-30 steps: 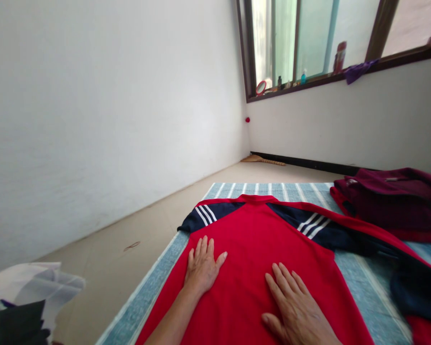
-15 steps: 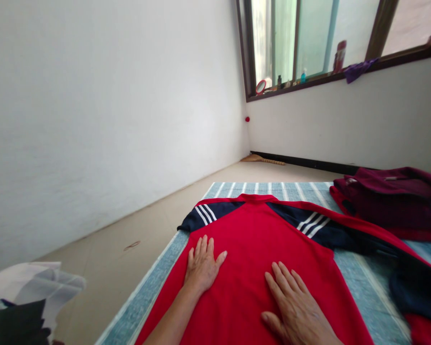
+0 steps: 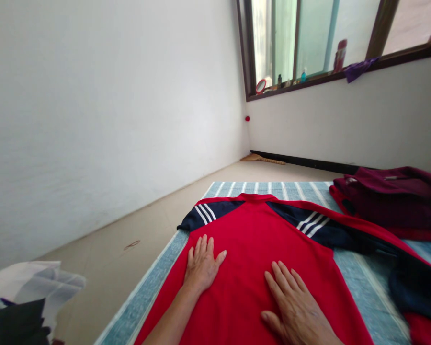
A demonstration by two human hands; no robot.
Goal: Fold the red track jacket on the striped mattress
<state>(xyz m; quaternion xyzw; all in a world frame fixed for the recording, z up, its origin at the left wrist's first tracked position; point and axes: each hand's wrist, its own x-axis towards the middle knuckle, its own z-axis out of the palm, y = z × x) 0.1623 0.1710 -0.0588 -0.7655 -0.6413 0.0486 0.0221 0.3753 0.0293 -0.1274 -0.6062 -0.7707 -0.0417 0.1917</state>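
Note:
A red sports shirt (image 3: 253,239) with navy shoulders and white stripes lies spread flat on a blue-and-white striped mat (image 3: 154,282). My left hand (image 3: 202,264) rests flat on the shirt's left side, fingers stretched out. Flat on the shirt's lower middle lies my right hand (image 3: 296,306), fingers apart. Neither hand holds anything. One navy-and-red sleeve (image 3: 413,282) trails off to the right over the mat.
A folded pile of maroon and red clothes (image 3: 391,199) sits at the mat's far right. White and dark cloth (image 3: 25,297) lies on the beige floor at lower left. White walls stand left and ahead. The window sill (image 3: 309,79) carries small bottles and a purple cloth.

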